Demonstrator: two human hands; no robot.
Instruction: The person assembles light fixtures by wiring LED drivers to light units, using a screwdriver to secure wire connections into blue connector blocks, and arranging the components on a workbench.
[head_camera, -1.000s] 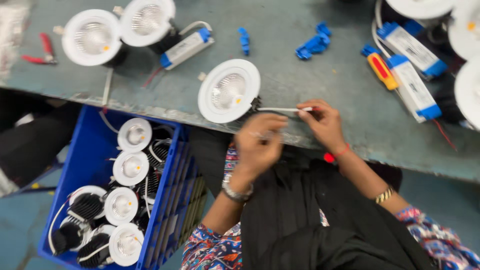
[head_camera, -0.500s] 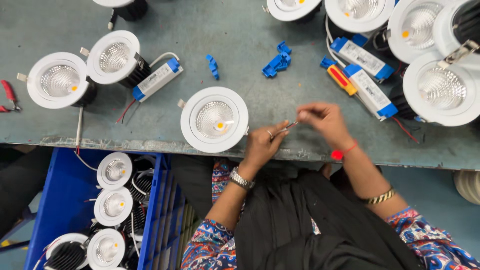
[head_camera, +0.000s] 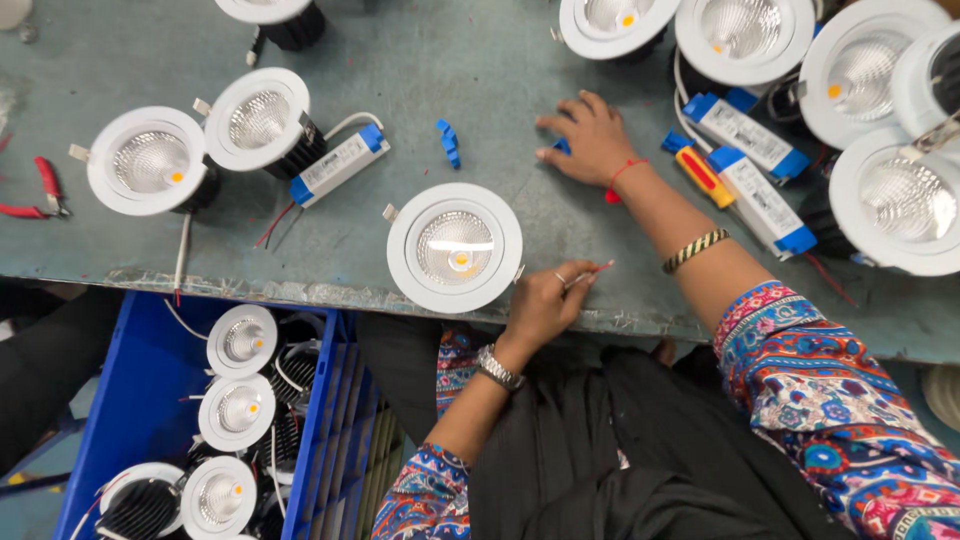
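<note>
A person sits at a worn grey-green workbench (head_camera: 470, 110), seen from above. Their left hand (head_camera: 545, 300) rests at the near edge of the bench, fingers curled closed and pinching the thin wires (head_camera: 592, 272) that run from a round white downlight (head_camera: 455, 247) lying face up just beside it. Their right hand (head_camera: 592, 140) is stretched farther across the bench, palm down with fingers spread, its fingertips touching a small blue connector (head_camera: 562, 146); whether it actually grips the piece cannot be told. A second blue connector (head_camera: 449, 142) lies apart, to the left of that hand. To the right of the right wrist sit white driver boxes with blue ends (head_camera: 752, 133) among more white downlights (head_camera: 895, 200). On the left side of the bench stand two more downlights (head_camera: 205, 145), one wired to another driver box (head_camera: 338, 165), and red-handled pliers (head_camera: 35, 190) lie near the left edge. Below the bench, a blue plastic crate (head_camera: 130, 400) holds several downlights (head_camera: 240, 375) packed together.
</note>
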